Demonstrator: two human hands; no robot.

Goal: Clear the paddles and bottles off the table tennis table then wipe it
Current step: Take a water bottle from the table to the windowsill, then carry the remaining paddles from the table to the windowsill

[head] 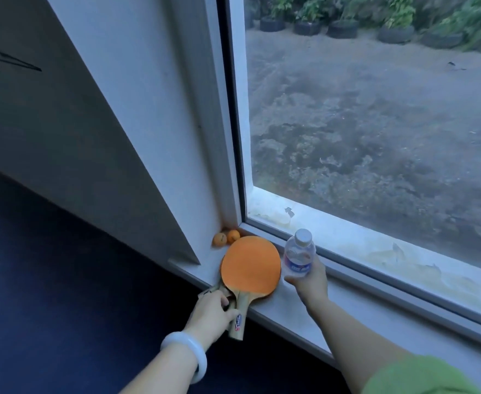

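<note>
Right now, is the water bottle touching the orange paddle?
Apart. In the head view, a strip of white windowsill shows between the water bottle, held in the right hand, and the orange paddle.

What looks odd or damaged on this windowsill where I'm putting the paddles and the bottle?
The paddles overhang the windowsill, handles sticking past its front edge. Beyond the bottle, the outer ledge shows yellowish stains and flaking patches. Nothing is spilled; the bottle is capped and upright.
</note>
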